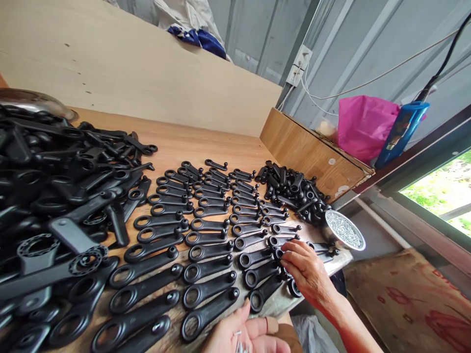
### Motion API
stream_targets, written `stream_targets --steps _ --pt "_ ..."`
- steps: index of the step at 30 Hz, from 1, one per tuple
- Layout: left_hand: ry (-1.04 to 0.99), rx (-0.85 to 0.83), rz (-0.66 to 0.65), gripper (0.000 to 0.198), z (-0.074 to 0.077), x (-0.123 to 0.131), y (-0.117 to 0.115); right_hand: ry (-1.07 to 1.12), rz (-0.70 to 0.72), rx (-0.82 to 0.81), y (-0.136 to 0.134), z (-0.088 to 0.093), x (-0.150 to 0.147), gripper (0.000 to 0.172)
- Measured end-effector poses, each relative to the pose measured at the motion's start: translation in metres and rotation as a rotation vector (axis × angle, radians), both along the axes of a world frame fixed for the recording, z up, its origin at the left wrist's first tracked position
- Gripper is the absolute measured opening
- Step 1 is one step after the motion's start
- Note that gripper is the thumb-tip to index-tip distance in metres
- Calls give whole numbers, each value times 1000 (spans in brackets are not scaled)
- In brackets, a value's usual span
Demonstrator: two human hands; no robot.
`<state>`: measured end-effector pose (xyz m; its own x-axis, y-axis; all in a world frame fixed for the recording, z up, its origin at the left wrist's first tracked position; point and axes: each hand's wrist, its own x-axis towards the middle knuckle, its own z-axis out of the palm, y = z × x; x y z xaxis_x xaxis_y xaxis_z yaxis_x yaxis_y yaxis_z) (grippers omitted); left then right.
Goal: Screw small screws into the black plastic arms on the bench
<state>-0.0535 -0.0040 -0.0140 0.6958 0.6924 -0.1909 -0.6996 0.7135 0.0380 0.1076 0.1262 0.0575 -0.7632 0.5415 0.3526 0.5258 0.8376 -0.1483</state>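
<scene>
My left hand (pixel 246 331) is palm up at the bottom edge, partly cut off, cupping several small silver screw-like pins (pixel 241 345). Two of its fingertips carry tan coverings. To the right, my right hand (pixel 309 274) reaches over the rows with thumb and fingers pinched together at the knob end of a black crank handle. Whatever sits between those fingertips is hidden. Rows of these black crank handles (pixel 211 288), each with a ring at one end and a short knob at the other, lie side by side on the wooden table (pixel 169 139).
A large heap of black handles (pixel 73 181) fills the left side. A smaller pile of black knobbed parts (pixel 294 189) lies at back right, beside a metal bowl (pixel 359 247) of small silver pieces. Behind stand a wooden box (pixel 305 147), a pink bag (pixel 364 125) and a blue device (pixel 403 132).
</scene>
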Motion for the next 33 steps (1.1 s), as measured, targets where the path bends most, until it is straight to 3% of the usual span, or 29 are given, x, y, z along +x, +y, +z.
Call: stream_targets --steps 6,11,15,19,25,28,33 --pt "90 -57 6 58 17 -1 -3 3 4 69 -8 7 0 17" --pt "166 -163 -19 60 36 -3 -4 49 201 -113 -53 25 -9 16" --pt "97 -93 -1 55 35 -3 -6 -9 302 -252 -84 21 -21 21" --pt "68 -26 -7 57 32 -3 -7 8 330 -278 -92 10 -26 25" --pt "73 -89 17 53 33 -4 -6 105 279 -134 -96 -10 -25 33" --pt "62 -159 28 49 33 -3 -6 107 243 -47 -99 -23 -24 30" --pt "-40 -243 68 37 23 2 -7 173 246 158 -95 -35 -21 31"
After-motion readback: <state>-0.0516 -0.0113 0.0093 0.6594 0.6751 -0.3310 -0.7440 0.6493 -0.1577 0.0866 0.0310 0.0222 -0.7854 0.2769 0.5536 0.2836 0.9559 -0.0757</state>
